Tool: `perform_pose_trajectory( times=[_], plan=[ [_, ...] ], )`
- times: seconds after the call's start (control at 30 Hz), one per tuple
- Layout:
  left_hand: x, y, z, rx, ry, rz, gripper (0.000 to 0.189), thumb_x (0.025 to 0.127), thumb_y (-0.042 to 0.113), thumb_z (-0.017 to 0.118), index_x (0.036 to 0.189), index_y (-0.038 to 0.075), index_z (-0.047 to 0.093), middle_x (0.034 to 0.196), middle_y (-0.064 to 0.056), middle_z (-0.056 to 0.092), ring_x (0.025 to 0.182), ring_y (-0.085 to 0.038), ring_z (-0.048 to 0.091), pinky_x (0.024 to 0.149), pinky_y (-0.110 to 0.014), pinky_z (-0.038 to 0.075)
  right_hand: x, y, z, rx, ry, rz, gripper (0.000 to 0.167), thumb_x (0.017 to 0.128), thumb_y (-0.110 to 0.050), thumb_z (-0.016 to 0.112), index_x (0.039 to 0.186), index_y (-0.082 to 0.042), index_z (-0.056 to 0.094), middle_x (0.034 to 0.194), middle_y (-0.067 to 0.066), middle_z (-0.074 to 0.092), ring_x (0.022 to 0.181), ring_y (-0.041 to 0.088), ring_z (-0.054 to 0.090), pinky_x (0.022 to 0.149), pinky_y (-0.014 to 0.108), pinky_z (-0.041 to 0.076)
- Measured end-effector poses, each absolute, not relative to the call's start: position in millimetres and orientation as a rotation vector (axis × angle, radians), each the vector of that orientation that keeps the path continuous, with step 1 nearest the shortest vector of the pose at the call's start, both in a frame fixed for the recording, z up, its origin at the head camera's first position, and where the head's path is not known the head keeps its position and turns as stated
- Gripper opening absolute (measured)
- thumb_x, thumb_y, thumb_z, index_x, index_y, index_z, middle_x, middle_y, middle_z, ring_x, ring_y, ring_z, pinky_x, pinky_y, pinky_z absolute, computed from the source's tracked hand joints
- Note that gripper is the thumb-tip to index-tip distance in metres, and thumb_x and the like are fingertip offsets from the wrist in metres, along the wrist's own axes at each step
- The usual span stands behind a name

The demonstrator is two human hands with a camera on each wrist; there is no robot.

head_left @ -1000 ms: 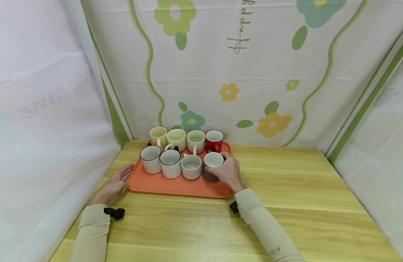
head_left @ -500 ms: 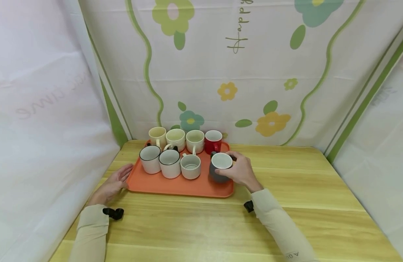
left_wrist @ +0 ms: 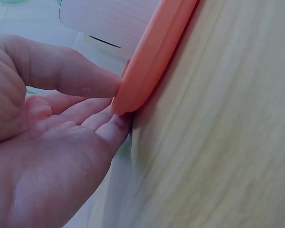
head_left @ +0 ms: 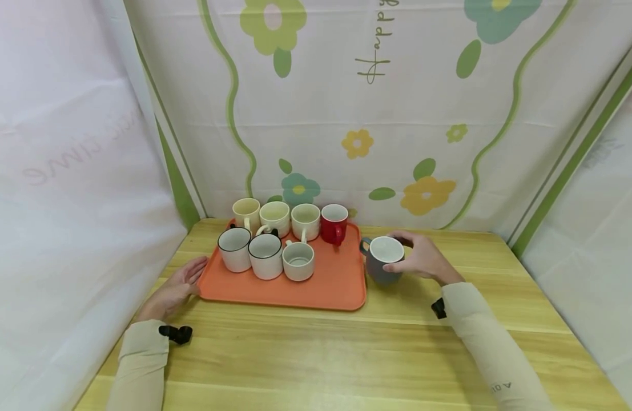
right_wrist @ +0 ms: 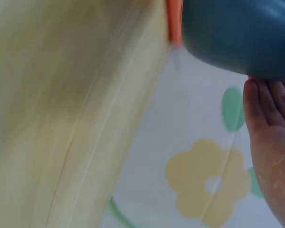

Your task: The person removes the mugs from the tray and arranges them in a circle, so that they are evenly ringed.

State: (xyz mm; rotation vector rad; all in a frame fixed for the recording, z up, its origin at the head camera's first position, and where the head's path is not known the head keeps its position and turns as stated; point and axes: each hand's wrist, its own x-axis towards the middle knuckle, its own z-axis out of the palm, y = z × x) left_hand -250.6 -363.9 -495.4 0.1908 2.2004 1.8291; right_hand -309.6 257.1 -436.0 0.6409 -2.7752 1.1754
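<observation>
My right hand (head_left: 423,257) holds a dark grey mug (head_left: 381,268) with a white inside, thumb on the near side and fingers on the far side. The mug is upright, just past the right edge of the orange tray (head_left: 341,291), its handle pointing left. In the right wrist view, the mug's smooth side (right_wrist: 242,38) hides the fingertips. At the tray's left edge, my left hand (head_left: 177,288) touches the rim with thumb and extended fingers. The left wrist view shows the thumb against the rim (left_wrist: 147,61) and the other fingers beside and partly behind it.
Along the tray's back stand two pale yellow mugs (head_left: 246,211) (head_left: 274,214), a pale green mug (head_left: 305,220) and a red mug (head_left: 334,222). In front are two black-rimmed white mugs (head_left: 236,257) (head_left: 266,262) and a low whitish mug (head_left: 298,268). A flowered curtain (head_left: 316,114) borders the wooden table (head_left: 295,354).
My right hand has carried the grey mug from the tray's front right to beyond its right edge, and the handle has come into fuller view. The left hand stays at the tray.
</observation>
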Motion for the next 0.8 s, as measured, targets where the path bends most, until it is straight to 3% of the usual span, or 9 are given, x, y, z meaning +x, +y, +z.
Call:
perform_pose_trajectory(
  times=[0.23, 0.57, 0.8],
  plan=[
    [-250, -367, -496, 0.196, 2.207, 1.838, 0.108, 0.076, -0.024, 0.050, 0.166, -0.007, -0.006, 0.174, -0.031, -0.006, 0.160, -0.052, -0.004, 0.098, -0.001, 0.041, -324, 280, -438, 0.643, -2.845, 1.220, 0.080, 0.074, -0.034, 0.097, 0.142, -0.008, 0.062, 0.135, 0.016, 0.069, 0.130, 0.038, 0.063, 0.111, 0.060, 0.049],
    [-252, -365, -496, 0.183, 2.180, 1.844, 0.108, 0.077, -0.024, 0.050, 0.167, -0.005, -0.007, 0.175, -0.029, -0.006, 0.161, -0.050, -0.004, 0.098, -0.003, 0.042, -339, 290, -447, 0.660, -2.872, 1.264, 0.080, 0.076, -0.031, 0.096, 0.144, -0.008, 0.060, 0.140, 0.015, 0.066, 0.133, 0.036, 0.063, 0.110, 0.052, 0.051],
    [-251, -365, -494, 0.207, 2.175, 1.848, 0.109, 0.077, -0.022, 0.050, 0.166, -0.006, -0.009, 0.175, -0.030, -0.008, 0.161, -0.051, -0.005, 0.099, -0.003, 0.042, -345, 286, -455, 0.660, -2.856, 1.331, 0.077, 0.075, -0.024, 0.096, 0.141, -0.006, 0.061, 0.139, 0.017, 0.066, 0.128, 0.033, 0.064, 0.103, 0.031, 0.054]
  ],
)
